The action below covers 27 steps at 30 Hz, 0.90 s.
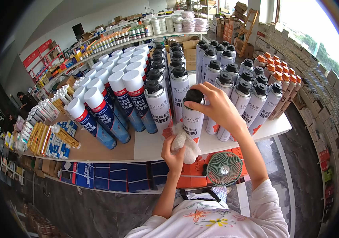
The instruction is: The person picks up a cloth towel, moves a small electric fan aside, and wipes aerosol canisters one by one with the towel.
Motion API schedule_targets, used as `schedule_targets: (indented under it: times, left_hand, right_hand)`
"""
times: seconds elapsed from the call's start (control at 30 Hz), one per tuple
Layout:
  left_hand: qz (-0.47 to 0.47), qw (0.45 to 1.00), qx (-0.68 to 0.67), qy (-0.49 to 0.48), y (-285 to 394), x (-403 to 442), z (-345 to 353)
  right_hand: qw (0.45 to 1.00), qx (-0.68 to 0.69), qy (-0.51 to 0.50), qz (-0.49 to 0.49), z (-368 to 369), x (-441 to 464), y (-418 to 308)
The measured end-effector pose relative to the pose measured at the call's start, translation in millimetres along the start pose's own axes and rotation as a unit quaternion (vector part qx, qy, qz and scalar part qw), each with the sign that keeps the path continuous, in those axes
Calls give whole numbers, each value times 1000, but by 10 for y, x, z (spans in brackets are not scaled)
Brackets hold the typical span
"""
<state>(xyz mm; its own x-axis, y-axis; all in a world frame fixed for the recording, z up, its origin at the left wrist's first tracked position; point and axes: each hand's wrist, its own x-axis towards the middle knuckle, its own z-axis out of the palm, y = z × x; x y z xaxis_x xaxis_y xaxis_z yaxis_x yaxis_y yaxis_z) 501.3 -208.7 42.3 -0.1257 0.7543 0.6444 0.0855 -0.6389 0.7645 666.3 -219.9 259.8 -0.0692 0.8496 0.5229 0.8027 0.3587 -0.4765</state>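
Note:
A white spray can with a black cap (191, 123) stands upright near the table's front edge. My right hand (213, 102) grips its top, with thumb and fingers round the black cap. My left hand (173, 154) is closed on a whitish cloth (186, 147), which touches the can's lower side. Just left of it stands a matching can (158, 107), and behind are rows of more such cans. To the right is another group of black-capped cans (239, 103). Blue cans with white caps (98, 105) fill the area further left.
The white table (145, 148) curves across the view. Orange-capped cans (286, 91) stand at its right end, yellow and white tubes (44, 137) at its left. Below are blue boxes (117, 176), orange boxes (191, 174) and a green fan (224, 169). A person (23, 104) is far left.

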Motion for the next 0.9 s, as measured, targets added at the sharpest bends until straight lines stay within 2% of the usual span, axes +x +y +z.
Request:
schedule_targets:
  times: [0.07,0.1,0.2,0.23,0.4,0.5,0.7,0.77,0.9]
  left_hand:
    - [1,1000,-4,1,-66,34,9]
    - [1,1000,-7,3,-43,70,11]
    - [7,1000,-28,4,67,283,30]
    - [-11,999,-33,-5,150,377,27]
    - [26,998,-57,-7,566,827,68]
    - [39,997,-61,7,412,816,138]
    - [-78,997,-27,-10,-386,139,124]
    - [-107,994,-6,-18,-418,125,137]
    - [-66,997,10,-34,-46,369,30]
  right_hand:
    - [996,-10,64,-60,88,-7,56]
    - [996,-10,65,-61,80,-3,48]
    - [998,-20,35,-43,42,-11,28]
    - [998,-22,26,-50,27,2,38]
    - [996,9,1,-85,10,12,103]
    - [997,32,-28,-65,-48,26,70]
    - [996,17,-46,-80,-65,45,120]
    - [995,10,-57,-79,-81,82,150]
    - [986,81,-88,-115,-19,183,307]
